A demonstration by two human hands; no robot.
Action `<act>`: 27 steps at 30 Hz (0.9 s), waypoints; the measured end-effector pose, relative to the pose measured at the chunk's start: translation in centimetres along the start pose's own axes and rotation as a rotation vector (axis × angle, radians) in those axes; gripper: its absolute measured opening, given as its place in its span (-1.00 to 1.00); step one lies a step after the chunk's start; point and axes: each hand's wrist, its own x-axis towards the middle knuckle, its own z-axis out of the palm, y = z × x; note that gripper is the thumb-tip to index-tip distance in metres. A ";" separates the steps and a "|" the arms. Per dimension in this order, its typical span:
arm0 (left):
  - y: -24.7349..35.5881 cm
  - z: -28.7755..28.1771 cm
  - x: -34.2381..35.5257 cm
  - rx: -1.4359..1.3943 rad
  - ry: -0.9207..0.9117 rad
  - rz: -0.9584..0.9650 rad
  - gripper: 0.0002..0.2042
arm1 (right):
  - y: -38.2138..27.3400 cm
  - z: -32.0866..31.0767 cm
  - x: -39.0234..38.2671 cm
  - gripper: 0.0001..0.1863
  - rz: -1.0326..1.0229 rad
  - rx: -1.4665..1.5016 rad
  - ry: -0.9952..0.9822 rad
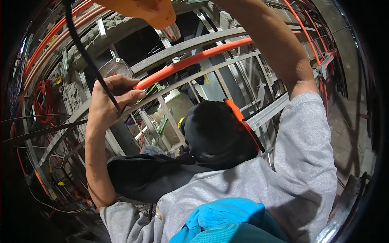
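Your left hand (106, 101) pinches the orange pipe (192, 60) at its left end, upper middle of the frame; your right hand is out of view, grip unreadable. Looks like positioning; next calls for steady alignment.

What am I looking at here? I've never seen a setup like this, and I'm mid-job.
There's no machine: this is a person working bare-handed. The single picture comes from a wide camera on their head, looking down, so straight edges bend. The left hand pinches one end of an orange pipe between thumb and finger. The right forearm reaches up past the top edge, so its hand is hidden. There's no tabletop; the pipe crosses an open framework of metal bars. Above hangs an orange object with a silvery end, partly cut off. The grey shirt is the wearer's own.
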 end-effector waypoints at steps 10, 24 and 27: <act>-0.2 -0.4 0.6 -0.087 -0.034 -0.015 -0.67 | 1.2 2.7 -0.1 -0.62 0.046 0.075 -0.028; -0.5 -1.0 0.9 -0.128 -0.050 -0.050 -0.66 | 2.6 5.3 1.0 -0.63 0.067 0.164 -0.016; -0.5 -1.0 1.0 -0.140 -0.056 -0.059 -0.67 | 3.0 5.6 0.9 -0.64 0.079 0.175 -0.015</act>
